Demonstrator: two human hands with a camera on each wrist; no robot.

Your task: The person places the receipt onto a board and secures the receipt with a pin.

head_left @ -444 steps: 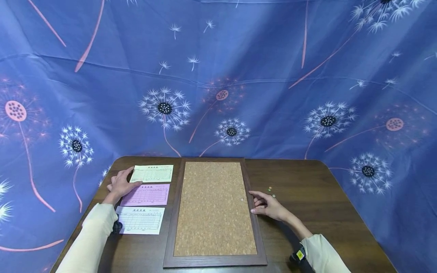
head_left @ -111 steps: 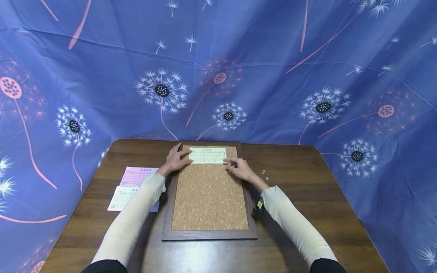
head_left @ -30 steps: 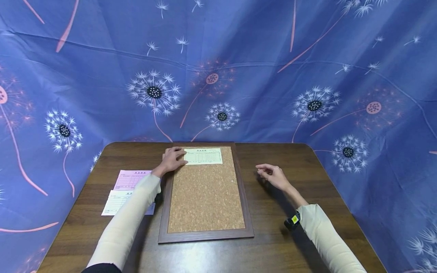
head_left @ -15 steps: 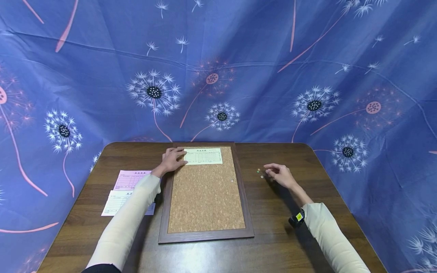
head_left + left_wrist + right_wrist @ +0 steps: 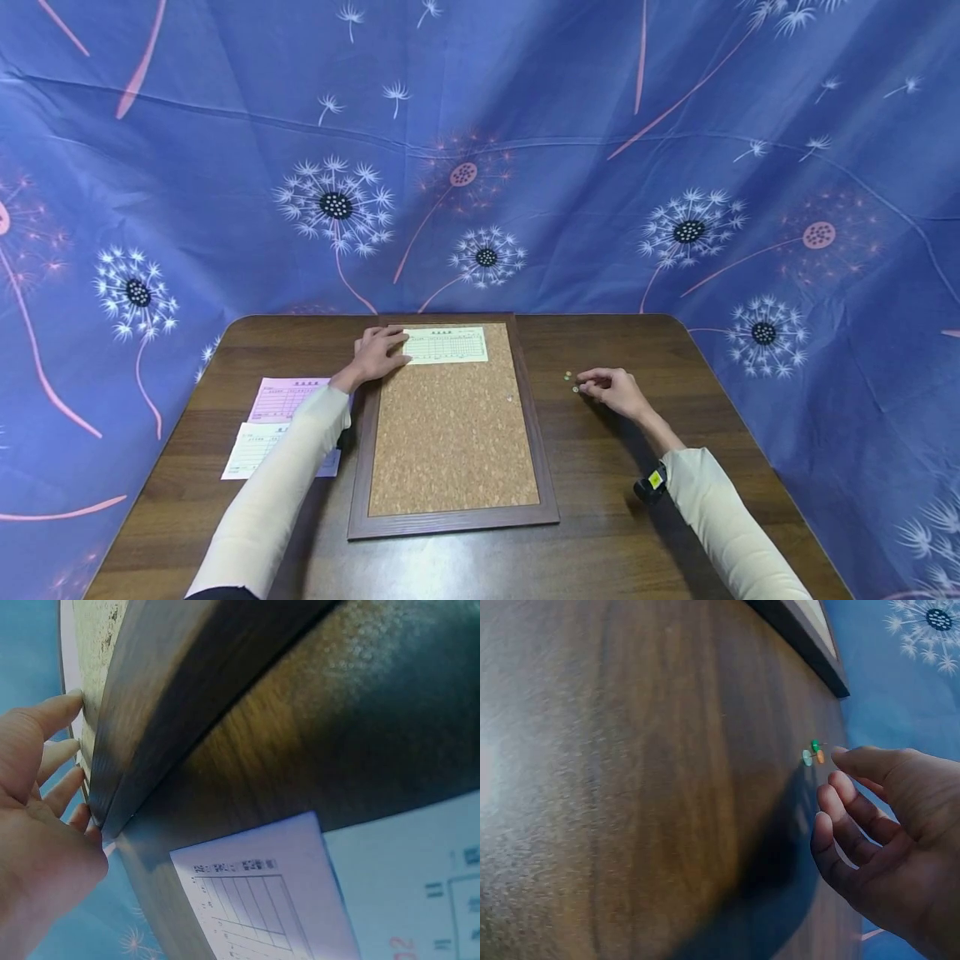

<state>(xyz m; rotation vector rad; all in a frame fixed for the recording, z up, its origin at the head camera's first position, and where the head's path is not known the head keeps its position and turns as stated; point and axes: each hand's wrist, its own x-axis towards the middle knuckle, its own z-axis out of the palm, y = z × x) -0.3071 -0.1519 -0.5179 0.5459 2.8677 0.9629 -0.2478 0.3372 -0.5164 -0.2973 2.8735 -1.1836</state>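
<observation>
A framed corkboard lies on the table. On its top end is a pale green printed slip. My left hand rests at the board's upper left, its thumb and fingertips pressing the slip's left edge; in the left wrist view, the hand reaches over the dark frame. To the right of the board, my right hand hovers beside several small thumbtacks. Green, orange and pale thumbtacks show just ahead of the thumb in the right wrist view. The fingers of that hand are loosely bent, with nothing seen between them.
A pink slip and a white slip lie left of the board, partly covered by the left sleeve. Behind the wooden table hangs a blue dandelion cloth.
The green slip has gone from the table's left side onto the board's top. My right hand has left the slip and come to the tacks, dipping slightly just now. The left stays put.
</observation>
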